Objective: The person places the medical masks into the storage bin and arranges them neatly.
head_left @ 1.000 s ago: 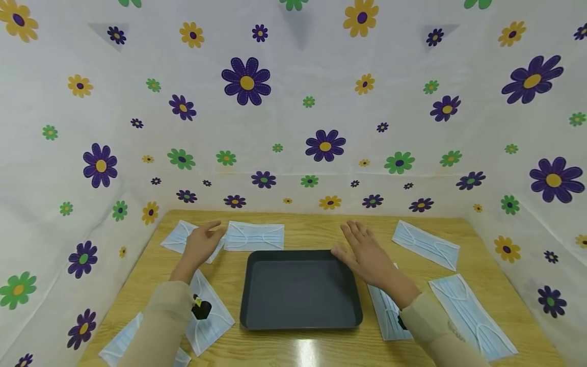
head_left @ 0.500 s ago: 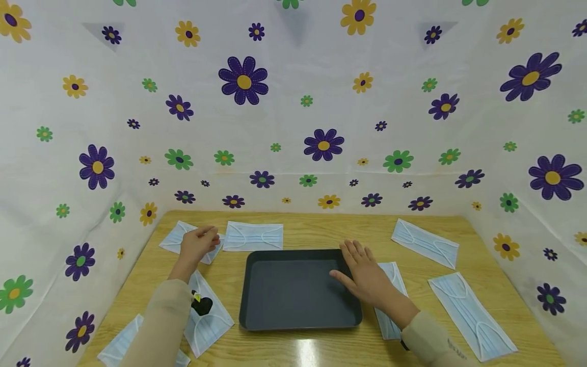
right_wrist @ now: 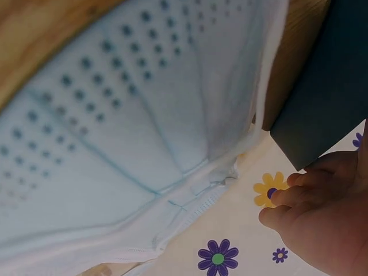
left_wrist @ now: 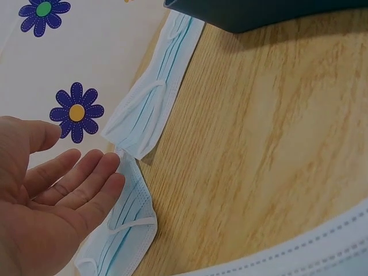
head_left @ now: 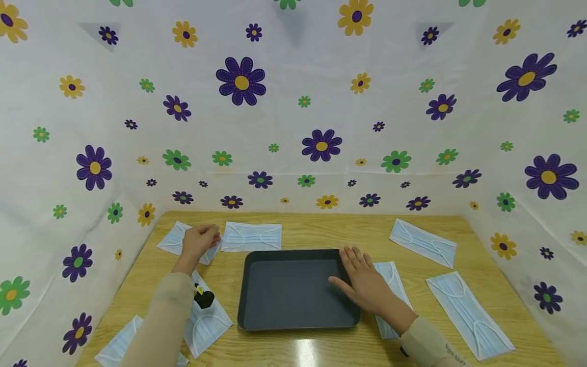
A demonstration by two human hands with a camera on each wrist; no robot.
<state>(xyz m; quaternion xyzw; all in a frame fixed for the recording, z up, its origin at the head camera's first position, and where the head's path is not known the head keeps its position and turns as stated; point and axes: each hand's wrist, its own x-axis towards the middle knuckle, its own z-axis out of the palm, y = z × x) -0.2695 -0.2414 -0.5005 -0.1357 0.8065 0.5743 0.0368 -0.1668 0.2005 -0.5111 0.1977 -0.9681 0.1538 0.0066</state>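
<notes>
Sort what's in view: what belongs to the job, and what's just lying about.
Likely for the job:
tray, beside the right hand
back-left mask, nearest the left hand
six other masks

Likely just surroundings:
wooden table
flowered cloth

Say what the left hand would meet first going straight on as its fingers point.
Probably the pleated face mask directly behind the baking tray; the height of the left hand is unclear.
</notes>
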